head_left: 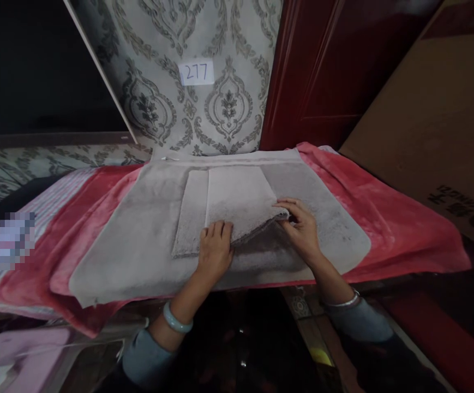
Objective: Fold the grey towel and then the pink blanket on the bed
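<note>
A light grey plush cloth point(237, 191), folded into a rough rectangle with a straight fold line on its left part, lies on a larger grey fabric piece point(130, 234). My left hand point(216, 248) is closed at the cloth's near edge, fingers together on top; its thumb is partly hidden. At the near right corner, my right hand point(300, 226) pinches the cloth between thumb and fingers. That corner is raised, and its darker layered edge shows above the fabric underneath.
A red plush blanket point(400, 218) lies beneath the grey fabric. Behind stand a patterned wall with a paper label point(197, 72) and a dark red panel point(310, 65). A large cardboard box point(433, 125) is at right, a black screen point(44, 71) at left, and a pink stool-like surface point(24, 349) lower left.
</note>
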A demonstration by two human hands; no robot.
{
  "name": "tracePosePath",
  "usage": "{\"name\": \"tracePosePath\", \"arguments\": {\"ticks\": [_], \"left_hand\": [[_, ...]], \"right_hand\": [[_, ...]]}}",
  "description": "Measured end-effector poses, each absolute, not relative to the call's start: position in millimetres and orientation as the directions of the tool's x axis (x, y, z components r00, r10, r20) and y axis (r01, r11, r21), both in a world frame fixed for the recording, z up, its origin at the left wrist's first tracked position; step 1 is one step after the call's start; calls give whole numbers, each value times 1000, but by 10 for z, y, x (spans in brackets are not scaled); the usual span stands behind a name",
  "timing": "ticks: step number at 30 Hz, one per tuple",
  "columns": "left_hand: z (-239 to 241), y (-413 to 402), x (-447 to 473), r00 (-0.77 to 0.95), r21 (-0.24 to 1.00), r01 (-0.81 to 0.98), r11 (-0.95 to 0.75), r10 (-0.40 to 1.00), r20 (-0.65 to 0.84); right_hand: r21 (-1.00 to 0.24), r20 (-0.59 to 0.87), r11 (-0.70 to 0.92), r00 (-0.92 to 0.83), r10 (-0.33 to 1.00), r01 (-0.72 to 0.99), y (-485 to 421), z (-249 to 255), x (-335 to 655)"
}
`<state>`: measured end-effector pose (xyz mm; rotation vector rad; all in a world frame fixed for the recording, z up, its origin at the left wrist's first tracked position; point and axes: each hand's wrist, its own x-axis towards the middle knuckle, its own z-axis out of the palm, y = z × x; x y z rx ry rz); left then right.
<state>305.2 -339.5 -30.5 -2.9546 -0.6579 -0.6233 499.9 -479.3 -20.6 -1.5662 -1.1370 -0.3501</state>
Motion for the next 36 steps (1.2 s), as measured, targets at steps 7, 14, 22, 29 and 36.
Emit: {"name": "tracePosePath", "arguments": {"ticks": [7,14,22,29,36], "left_hand": [[-334,-3361,3044,856,-4,373,-928,342,388],[-263,-3264,3046,937,-165,221,-961,162,311],[710,-2989,3242,952,-258,203,-944,129,278],[2087,-2867,3606,927,-207,276,-938,203,315],[3152,-2994,3739,942,-19,235,-972,223,251]], "right_hand": [[-612,689,5,530,494,791,-5064,-682,4954],[-728,569,-42,637,520,684,-5142,-895,4913],[-925,363,79,805,469,372,-5055,-844,4966],[-936,55,308,791,609,-172,-4723,-678,4904],[-808,9,444,746,666,-387,-4210,-493,4606]]}}
